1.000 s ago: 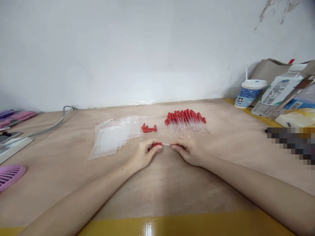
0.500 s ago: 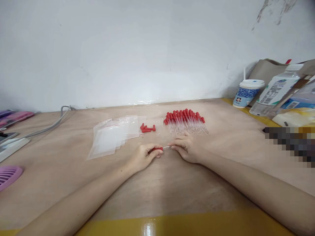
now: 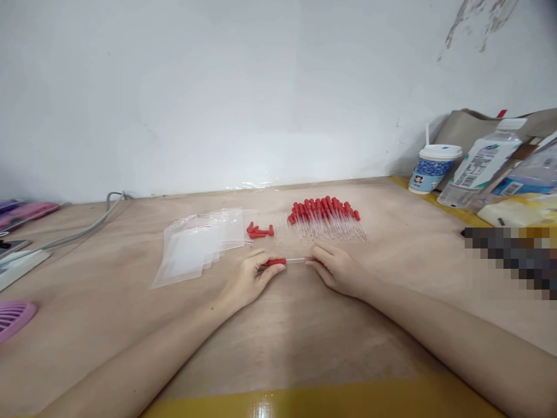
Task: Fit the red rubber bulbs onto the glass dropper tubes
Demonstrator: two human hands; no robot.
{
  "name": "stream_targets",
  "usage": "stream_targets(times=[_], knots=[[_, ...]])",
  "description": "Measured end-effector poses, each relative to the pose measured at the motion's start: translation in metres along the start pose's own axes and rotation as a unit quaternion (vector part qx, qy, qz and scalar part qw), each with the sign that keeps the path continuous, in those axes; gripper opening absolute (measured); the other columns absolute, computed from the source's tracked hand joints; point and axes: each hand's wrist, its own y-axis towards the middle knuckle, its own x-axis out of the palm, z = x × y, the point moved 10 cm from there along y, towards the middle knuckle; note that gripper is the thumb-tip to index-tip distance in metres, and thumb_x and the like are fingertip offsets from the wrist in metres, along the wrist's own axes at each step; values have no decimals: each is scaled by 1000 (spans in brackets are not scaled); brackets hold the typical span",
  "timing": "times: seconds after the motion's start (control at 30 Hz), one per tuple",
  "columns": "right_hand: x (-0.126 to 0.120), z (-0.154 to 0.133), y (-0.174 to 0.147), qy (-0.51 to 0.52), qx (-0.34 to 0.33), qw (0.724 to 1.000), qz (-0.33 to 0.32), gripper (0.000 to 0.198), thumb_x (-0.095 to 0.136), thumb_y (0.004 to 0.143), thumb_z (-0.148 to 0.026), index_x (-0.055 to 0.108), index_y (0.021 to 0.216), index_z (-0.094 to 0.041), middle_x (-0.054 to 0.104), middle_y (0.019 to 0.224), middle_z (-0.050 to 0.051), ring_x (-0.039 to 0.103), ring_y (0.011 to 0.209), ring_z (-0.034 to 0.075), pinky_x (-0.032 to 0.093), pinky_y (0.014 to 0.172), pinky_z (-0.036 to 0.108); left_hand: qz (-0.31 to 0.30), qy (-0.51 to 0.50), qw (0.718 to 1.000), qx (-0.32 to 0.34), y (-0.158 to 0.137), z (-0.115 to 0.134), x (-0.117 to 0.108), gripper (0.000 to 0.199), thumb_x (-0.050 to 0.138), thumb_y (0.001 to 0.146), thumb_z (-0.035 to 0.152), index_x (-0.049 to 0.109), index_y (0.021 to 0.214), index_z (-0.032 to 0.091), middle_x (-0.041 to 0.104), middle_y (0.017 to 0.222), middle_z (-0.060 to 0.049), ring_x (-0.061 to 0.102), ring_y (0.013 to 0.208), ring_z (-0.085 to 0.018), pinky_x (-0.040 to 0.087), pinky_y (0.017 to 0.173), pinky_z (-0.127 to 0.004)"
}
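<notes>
Between the fingers and thumb of my left hand (image 3: pixel 255 274) is a red rubber dropper bulb (image 3: pixel 277 262), lying sideways. A thin clear pipette tube (image 3: pixel 296 260) sticks out of its right end. My right hand (image 3: pixel 334 268) pinches the far end of that tube, so both hands hold the one dropper just above the table. Behind my right hand lies a row of many droppers with red bulbs (image 3: pixel 322 206) and clear tubes (image 3: pixel 331 227). Several loose red bulbs (image 3: pixel 260 232) and a few bare clear tubes (image 3: pixel 279 229) rest beyond my left hand.
Overlapping clear zip bags (image 3: pixel 195 247) lie left of the loose bulbs. A grey cable (image 3: pixel 89 225) and a purple slatted object (image 3: pixel 15 319) are at far left. At right stand a paper cup (image 3: pixel 431 168) and a plastic bottle (image 3: pixel 483 162). A white wall (image 3: pixel 243 98) closes the back.
My right hand has shifted a little to the right along the tube, and more of the tube shows between my hands. The red bulb is more visible and the dropper lies more level.
</notes>
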Motion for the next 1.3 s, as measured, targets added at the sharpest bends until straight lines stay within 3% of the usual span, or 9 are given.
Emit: stream_targets(times=[0.13,0.5,0.8,1.1,1.3], knots=[[2,-1,-3,-6,-16,1000,4,17,36,89,-20,51,81,-18,53,75,5,49,67,15,39,59,25,1,11,1000,12,0,2,-1,19,55,82,33,67,87,19,65,78,-3,58,69,-14,46,62,-24],[-4,-14,-3,-28,-49,997,45,24,34,90,-21,56,83,-17,56,71,5,49,63,14,39,57,25,-30,-78,994,-65,-4,-18,11,21,59,77,34,68,88,18,70,87,-3,64,76,-17,52,70,-29],[-1,-20,-1,-59,-58,995,54,28,35,90,-22,57,75,-17,51,62,3,43,56,12,34,53,23,-52,-70,995,-54,-5,-12,13,20,57,79,34,69,88,20,70,83,-2,63,71,-15,50,64,-24],[5,-14,6,34,21,999,8,26,39,87,-22,56,68,-17,53,58,1,44,51,10,32,49,22,-79,-54,994,-45,-7,-8,17,21,54,81,32,67,88,17,68,80,-2,60,69,-14,47,61,-23],[13,-5,14,43,121,988,-91,27,45,84,-20,53,59,-16,53,55,-1,42,51,8,29,51,20,-61,-26,998,0,-5,-1,11,20,53,82,29,66,90,17,69,84,-3,62,73,-14,49,66,-24]])
